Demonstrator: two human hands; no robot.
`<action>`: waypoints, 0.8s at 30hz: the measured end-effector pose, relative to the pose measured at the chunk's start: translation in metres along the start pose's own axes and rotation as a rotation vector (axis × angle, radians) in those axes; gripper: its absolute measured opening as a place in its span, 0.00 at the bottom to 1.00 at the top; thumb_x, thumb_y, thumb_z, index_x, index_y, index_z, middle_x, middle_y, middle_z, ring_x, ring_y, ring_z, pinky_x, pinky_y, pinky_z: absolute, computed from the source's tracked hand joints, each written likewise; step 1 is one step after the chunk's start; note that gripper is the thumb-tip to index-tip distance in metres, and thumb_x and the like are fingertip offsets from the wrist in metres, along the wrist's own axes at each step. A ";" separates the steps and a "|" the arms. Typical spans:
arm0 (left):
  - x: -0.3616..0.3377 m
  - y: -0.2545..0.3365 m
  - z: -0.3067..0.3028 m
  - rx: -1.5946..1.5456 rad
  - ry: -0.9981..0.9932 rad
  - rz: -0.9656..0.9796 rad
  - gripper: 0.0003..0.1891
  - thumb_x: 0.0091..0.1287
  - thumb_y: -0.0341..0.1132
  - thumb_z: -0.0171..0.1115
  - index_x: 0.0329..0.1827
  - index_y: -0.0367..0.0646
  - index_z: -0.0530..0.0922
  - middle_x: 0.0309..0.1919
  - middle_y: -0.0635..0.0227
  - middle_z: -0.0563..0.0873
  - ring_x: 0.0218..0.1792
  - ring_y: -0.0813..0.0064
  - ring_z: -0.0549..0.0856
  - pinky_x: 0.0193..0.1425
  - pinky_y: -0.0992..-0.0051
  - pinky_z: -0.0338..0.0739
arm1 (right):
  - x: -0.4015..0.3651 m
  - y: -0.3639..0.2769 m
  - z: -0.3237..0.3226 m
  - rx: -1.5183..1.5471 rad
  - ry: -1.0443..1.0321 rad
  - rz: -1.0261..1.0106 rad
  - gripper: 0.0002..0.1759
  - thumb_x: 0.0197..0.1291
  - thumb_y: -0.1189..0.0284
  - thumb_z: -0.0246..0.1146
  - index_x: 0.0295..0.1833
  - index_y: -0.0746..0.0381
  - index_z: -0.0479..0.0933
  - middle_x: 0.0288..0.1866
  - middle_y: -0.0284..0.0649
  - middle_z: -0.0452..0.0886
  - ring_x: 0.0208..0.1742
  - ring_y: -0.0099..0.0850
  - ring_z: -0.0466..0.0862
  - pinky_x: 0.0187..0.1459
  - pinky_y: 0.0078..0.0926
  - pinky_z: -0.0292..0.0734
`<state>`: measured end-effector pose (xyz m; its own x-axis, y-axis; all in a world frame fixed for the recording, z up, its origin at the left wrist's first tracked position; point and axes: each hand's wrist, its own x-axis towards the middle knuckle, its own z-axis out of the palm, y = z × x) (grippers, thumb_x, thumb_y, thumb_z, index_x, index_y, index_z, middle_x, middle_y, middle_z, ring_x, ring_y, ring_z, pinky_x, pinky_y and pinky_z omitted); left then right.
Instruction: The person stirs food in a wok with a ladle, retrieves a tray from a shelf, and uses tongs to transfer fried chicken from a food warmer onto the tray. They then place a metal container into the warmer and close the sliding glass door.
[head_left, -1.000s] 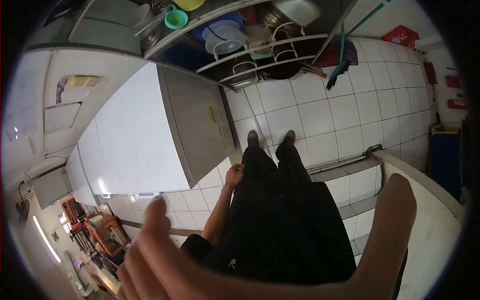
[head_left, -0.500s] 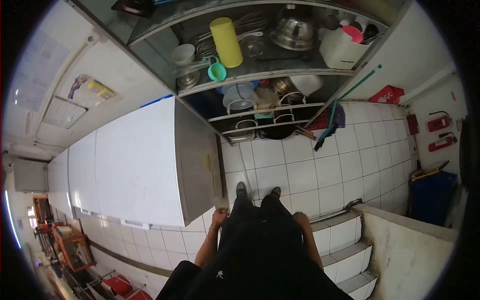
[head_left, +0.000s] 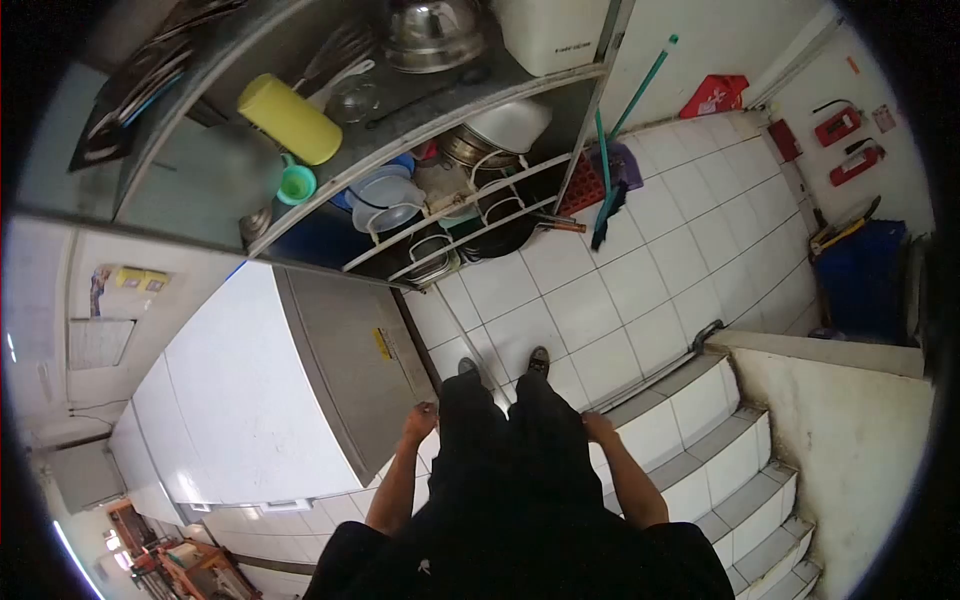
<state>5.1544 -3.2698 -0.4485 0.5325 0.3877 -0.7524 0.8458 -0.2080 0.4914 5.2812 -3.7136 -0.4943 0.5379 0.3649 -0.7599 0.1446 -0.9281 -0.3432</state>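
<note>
Beside a long, white, box-shaped appliance with a grey side panel (head_left: 240, 375), the left hand (head_left: 420, 422) hangs at the thigh of the black cloth trousers (head_left: 475, 430). Main change: the right hand (head_left: 598, 428) was up close to the camera a second ago, large across the lower view; now it's down by the other thigh. So both hands are low and away from the shelves – no handling visible. View has turned too, showing more of the white-tiled steps with grey treads (head_left: 690, 405) on the right.

Pose: forearms run forward and slightly inward from black short sleeves (head_left: 345, 555), hands roughly level. Both hands are small and partly lost against the dark cloth, so can't tell if either is open or closed; no held item shows. Nearest things – the appliance's grey side by the left hand, the steps by the right. Ahead, well apart from both, a grey metal shelf rack (head_left: 400, 152) carries a yellow cylindrical container (head_left: 290, 118) and a mint-green cup (head_left: 296, 185).
</note>
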 end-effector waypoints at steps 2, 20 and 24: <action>0.031 0.019 0.010 -0.008 -0.024 0.054 0.14 0.60 0.38 0.54 0.44 0.39 0.80 0.29 0.64 0.84 0.26 0.74 0.84 0.32 0.73 0.78 | 0.030 -0.013 -0.021 -0.042 0.027 0.113 0.13 0.54 0.69 0.55 0.42 0.64 0.76 0.40 0.52 0.81 0.46 0.49 0.81 0.45 0.43 0.76; 0.675 0.049 0.159 -0.468 0.383 0.320 0.13 0.62 0.38 0.60 0.42 0.39 0.72 0.36 0.62 0.81 0.30 0.66 0.80 0.37 0.64 0.77 | 0.561 -0.006 -0.142 -0.292 1.128 -0.089 0.24 0.51 0.69 0.62 0.53 0.67 0.68 0.49 0.49 0.74 0.53 0.45 0.73 0.56 0.42 0.65; 0.690 0.056 0.164 -0.718 0.279 0.151 0.14 0.61 0.35 0.61 0.48 0.43 0.72 0.38 0.63 0.82 0.35 0.70 0.81 0.34 0.71 0.79 | 0.618 0.011 -0.175 -0.517 0.844 0.120 0.31 0.48 0.67 0.66 0.57 0.64 0.66 0.55 0.47 0.72 0.58 0.44 0.70 0.60 0.43 0.60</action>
<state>5.5749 -3.1609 -1.0117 0.5316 0.6324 -0.5634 0.4853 0.3178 0.8145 5.7604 -3.5112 -0.8706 0.9579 0.2798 -0.0641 0.2863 -0.9471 0.1451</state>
